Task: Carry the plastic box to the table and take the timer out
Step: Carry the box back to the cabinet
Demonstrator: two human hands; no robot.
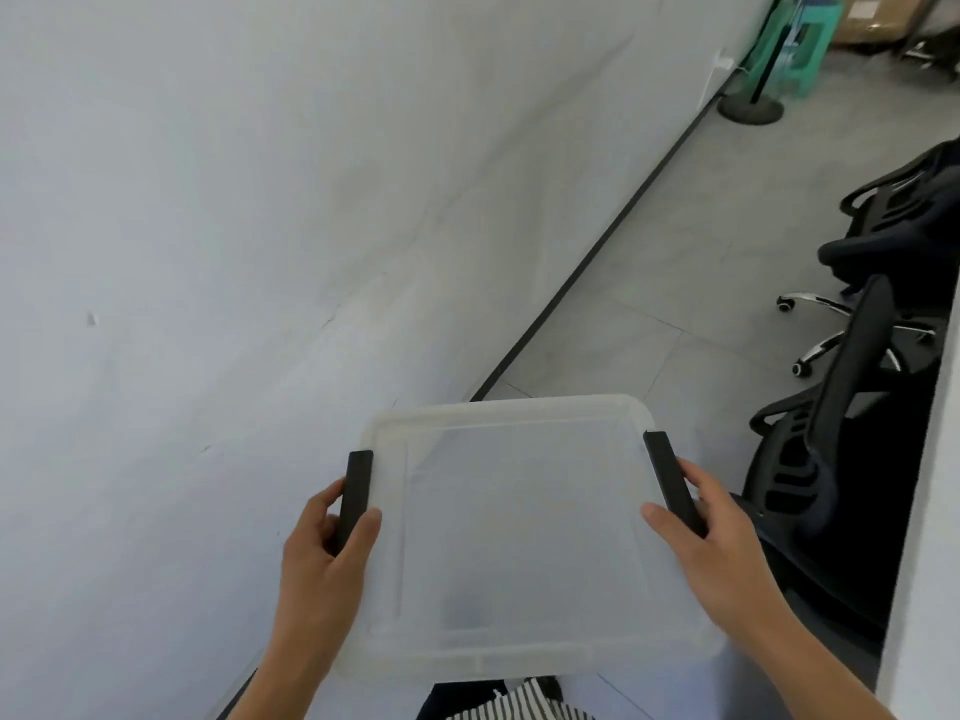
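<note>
Two bare hands carry a cloudy plastic box [519, 527] in the air, out in front of the person and above the grey tiled floor [691, 283]; nothing carries it but the hands. The left hand [324, 550] is wrapped around the black latch [356, 498] on the box's left side, thumb lying on the lid's edge and fingers curled behind the latch. The right hand [722, 548] holds the opposite side in the same way, thumb on the lid and fingers around the other black latch [672, 483]. The lid is on, and a faint dark shape shows through it near the edge closest to the person; what it is cannot be told. A white wall [260, 200] fills the left of the view, with a dark baseboard running along its foot. To the right stand black office chairs [857, 387] on wheeled bases, close to the box's right side. Far back by the wall are a round black stand base [750, 109], a green stool [800, 49] and a cardboard carton [872, 15]. Striped cloth [519, 704] shows just under the box's near edge.
</note>
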